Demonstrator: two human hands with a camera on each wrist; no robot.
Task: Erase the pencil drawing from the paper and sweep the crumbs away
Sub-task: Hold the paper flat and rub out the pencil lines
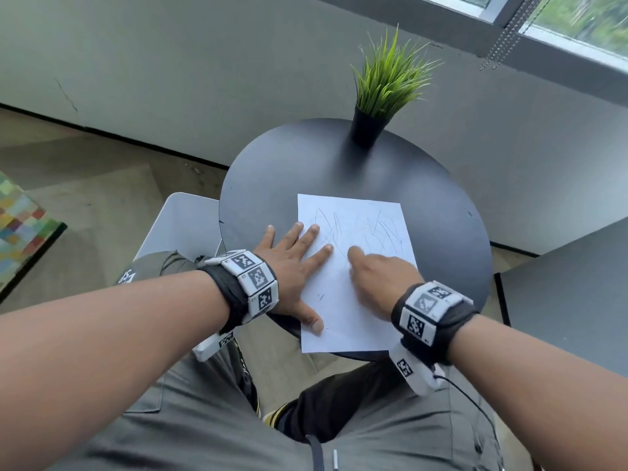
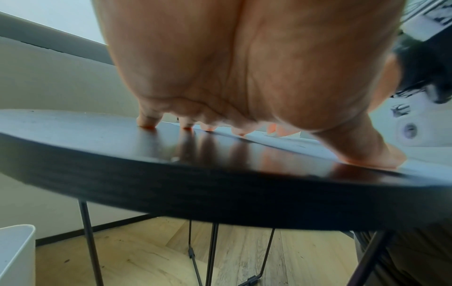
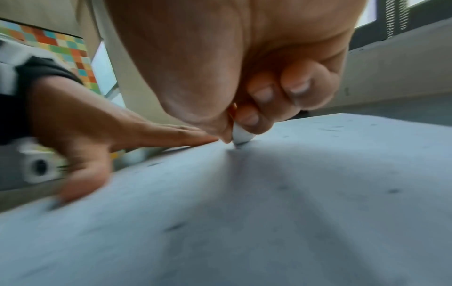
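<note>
A white sheet of paper (image 1: 353, 300) with grey pencil scribbles (image 1: 373, 229) on its far half lies on a round dark table (image 1: 306, 171). My left hand (image 1: 292, 263) lies flat with spread fingers across the paper's left edge, thumb on the sheet. My right hand (image 1: 377, 266) sits on the middle of the paper, fingers curled. In the right wrist view it pinches a small white eraser (image 3: 240, 135), whose tip touches the paper (image 3: 318, 193). Dark crumbs (image 3: 175, 226) dot the sheet. The left wrist view shows my left fingertips (image 2: 146, 123) on the tabletop (image 2: 97, 139).
A black pot of green grass (image 1: 370, 127) stands at the table's far edge. A white bin (image 1: 183, 222) stands on the floor left of the table. Another dark surface (image 1: 571, 294) lies to the right. A grey wall runs behind.
</note>
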